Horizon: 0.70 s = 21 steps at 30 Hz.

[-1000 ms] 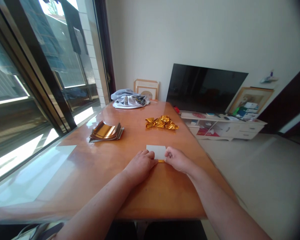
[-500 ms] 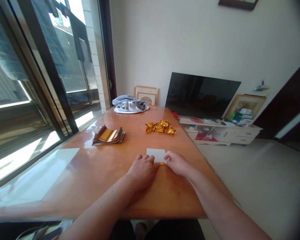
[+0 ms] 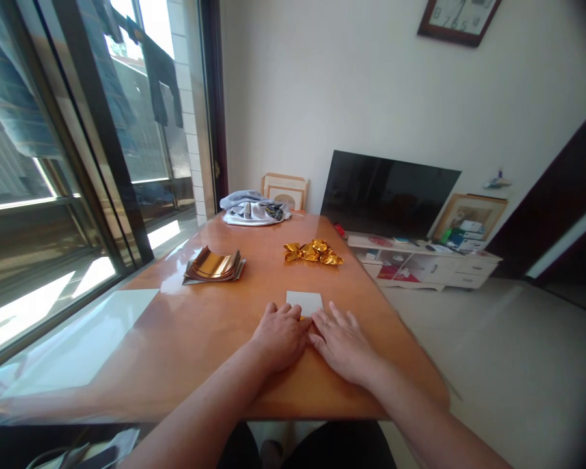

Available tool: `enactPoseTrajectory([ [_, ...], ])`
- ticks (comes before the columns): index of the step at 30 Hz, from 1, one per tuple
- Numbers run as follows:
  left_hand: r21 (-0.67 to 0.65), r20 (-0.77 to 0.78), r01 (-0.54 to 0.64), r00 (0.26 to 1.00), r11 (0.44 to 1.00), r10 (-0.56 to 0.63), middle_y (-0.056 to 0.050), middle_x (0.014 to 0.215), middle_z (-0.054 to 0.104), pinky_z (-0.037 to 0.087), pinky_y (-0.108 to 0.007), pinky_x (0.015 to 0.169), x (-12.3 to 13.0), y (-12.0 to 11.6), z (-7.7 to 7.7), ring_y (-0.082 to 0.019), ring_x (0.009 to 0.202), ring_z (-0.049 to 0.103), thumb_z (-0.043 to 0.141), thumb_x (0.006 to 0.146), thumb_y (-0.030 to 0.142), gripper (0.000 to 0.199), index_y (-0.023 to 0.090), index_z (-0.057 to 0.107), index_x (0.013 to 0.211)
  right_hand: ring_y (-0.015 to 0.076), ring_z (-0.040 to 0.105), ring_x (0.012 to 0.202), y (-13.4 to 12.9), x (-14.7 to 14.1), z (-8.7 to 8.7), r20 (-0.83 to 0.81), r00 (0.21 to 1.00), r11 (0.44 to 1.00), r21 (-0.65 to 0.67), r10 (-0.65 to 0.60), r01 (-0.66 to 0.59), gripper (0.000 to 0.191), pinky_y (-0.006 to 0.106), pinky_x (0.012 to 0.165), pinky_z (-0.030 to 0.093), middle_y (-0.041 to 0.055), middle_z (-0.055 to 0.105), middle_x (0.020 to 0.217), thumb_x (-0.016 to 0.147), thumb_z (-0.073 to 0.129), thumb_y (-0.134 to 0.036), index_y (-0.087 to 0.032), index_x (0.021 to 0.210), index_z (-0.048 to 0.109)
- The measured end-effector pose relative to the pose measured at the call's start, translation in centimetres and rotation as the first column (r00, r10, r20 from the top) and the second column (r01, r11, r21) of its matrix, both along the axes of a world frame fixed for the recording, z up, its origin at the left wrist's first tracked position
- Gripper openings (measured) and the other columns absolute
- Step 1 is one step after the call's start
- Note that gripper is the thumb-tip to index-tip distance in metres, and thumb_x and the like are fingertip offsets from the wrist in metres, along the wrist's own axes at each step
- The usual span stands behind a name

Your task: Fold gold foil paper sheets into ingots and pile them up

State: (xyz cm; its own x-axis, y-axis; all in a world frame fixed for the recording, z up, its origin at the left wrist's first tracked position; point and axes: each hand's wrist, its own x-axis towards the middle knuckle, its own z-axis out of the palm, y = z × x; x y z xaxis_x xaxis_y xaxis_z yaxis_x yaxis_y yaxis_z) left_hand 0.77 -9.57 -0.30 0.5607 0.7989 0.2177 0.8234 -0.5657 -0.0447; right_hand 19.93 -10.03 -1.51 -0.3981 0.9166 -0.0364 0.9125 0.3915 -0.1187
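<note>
A small pale sheet (image 3: 305, 301) with a gold strip along its near edge lies on the brown table (image 3: 215, 339). My left hand (image 3: 282, 332) rests on the sheet's near left corner, its fingers curled and pressed down on the paper. Spread flat over the near right edge is my right hand (image 3: 342, 339), its fingertips touching the sheet and covering part of the gold strip. Beyond the hands sit crumpled gold foil pieces (image 3: 315, 251). To their left is a stack of curved gold sheets (image 3: 215, 266).
Grey cloth (image 3: 254, 208) is heaped at the table's far end. A pale rectangular sheet (image 3: 92, 339) lies along the left edge. Past the table's right side stand a low white cabinet (image 3: 420, 264) and a television (image 3: 388, 195).
My right hand has gone from a closed grip at the sheet's right edge to lying flat with fingers spread. The left hand has stayed in place. The view has tilted up a little.
</note>
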Motion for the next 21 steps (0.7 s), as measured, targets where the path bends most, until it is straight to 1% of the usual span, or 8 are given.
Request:
enactPoseTrajectory([
  [4, -0.002, 0.003, -0.012, 1.0, 1.0, 0.012, -0.011, 0.106, 0.061, 0.036, -0.044, 0.083, 0.1, -0.3, -0.1, -0.027, 0.096, 0.055, 0.043, 0.097, 0.039, 0.031, 0.027, 0.066, 0.115, 0.0332, 0.004, 0.154, -0.6, 0.0, -0.4, 0.027, 0.998, 0.997, 0.051, -0.062, 0.06, 0.072, 0.06, 0.119, -0.003, 0.0045, 0.035, 0.161, 0.099, 0.016, -0.064, -0.024, 0.156, 0.036],
  [9, 0.01, 0.015, -0.04, 0.999, 0.999, 0.04, -0.011, 0.109, 0.062, 0.037, -0.046, 0.083, 0.4, -0.8, -0.4, -0.029, 0.098, 0.055, 0.042, 0.098, 0.038, 0.031, 0.027, 0.064, 0.118, 0.033, 0.0, 0.154, -1.2, -0.4, -0.4, 0.023, 0.99, 0.988, 0.065, -0.14, 0.138, 0.073, 0.064, 0.117, -0.004, 0.0038, 0.031, 0.163, 0.099, 0.013, -0.065, -0.025, 0.156, 0.036],
  [13, 0.01, 0.006, -0.047, 0.999, 0.999, 0.047, -0.013, 0.111, 0.062, 0.037, -0.049, 0.084, 0.7, -1.1, -0.4, -0.031, 0.1, 0.055, 0.04, 0.098, 0.037, 0.032, 0.026, 0.064, 0.116, 0.0351, -0.003, 0.153, -1.4, -0.7, -0.6, 0.024, 0.975, 0.974, 0.05, -0.221, 0.22, 0.073, 0.065, 0.116, -0.005, 0.005, 0.027, 0.164, 0.099, 0.014, -0.064, -0.025, 0.156, 0.036],
  [15, -0.007, 0.0, -0.057, 0.998, 0.998, 0.057, -0.014, 0.113, 0.062, 0.038, -0.051, 0.086, 0.9, -1.2, -0.2, -0.032, 0.102, 0.055, 0.038, 0.098, 0.037, 0.034, 0.025, 0.064, 0.117, 0.0355, -0.004, 0.153, -1.4, -0.7, -0.8, 0.03, 0.966, 0.966, 0.05, -0.256, 0.254, 0.074, 0.065, 0.115, -0.006, 0.0056, 0.026, 0.165, 0.098, 0.013, -0.064, -0.023, 0.156, 0.035],
  [18, -0.047, -0.008, -0.085, 0.996, 0.995, 0.085, -0.015, 0.117, 0.061, 0.038, -0.053, 0.089, 1.2, -1.4, 0.0, -0.033, 0.106, 0.055, 0.036, 0.099, 0.036, 0.036, 0.024, 0.064, 0.118, 0.0363, -0.005, 0.153, -1.4, -0.5, -1.0, 0.03, 0.95, 0.948, 0.068, -0.312, 0.31, 0.08, 0.065, 0.115, -0.007, 0.0095, 0.023, 0.165, 0.097, 0.013, -0.066, -0.017, 0.156, 0.034],
  [19, -0.056, -0.012, -0.093, 0.996, 0.994, 0.093, -0.015, 0.119, 0.06, 0.038, -0.053, 0.09, 1.3, -1.4, 0.1, -0.033, 0.108, 0.055, 0.036, 0.099, 0.036, 0.036, 0.023, 0.064, 0.118, 0.0361, -0.006, 0.153, -1.5, -0.4, -1.0, 0.018, 0.948, 0.946, 0.08, -0.317, 0.314, 0.081, 0.064, 0.116, -0.007, 0.0102, 0.021, 0.166, 0.097, 0.013, -0.066, -0.016, 0.157, 0.033],
  [21, -0.064, -0.024, -0.102, 0.995, 0.993, 0.101, -0.016, 0.121, 0.06, 0.038, -0.053, 0.091, 1.4, -1.5, 0.2, -0.033, 0.109, 0.055, 0.036, 0.099, 0.036, 0.037, 0.023, 0.064, 0.118, 0.034, -0.008, 0.153, -1.5, -0.3, -0.9, -0.014, 0.962, 0.957, 0.102, -0.271, 0.271, 0.079, 0.061, 0.117, -0.006, 0.0081, 0.015, 0.167, 0.097, 0.014, -0.065, -0.016, 0.158, 0.028],
])
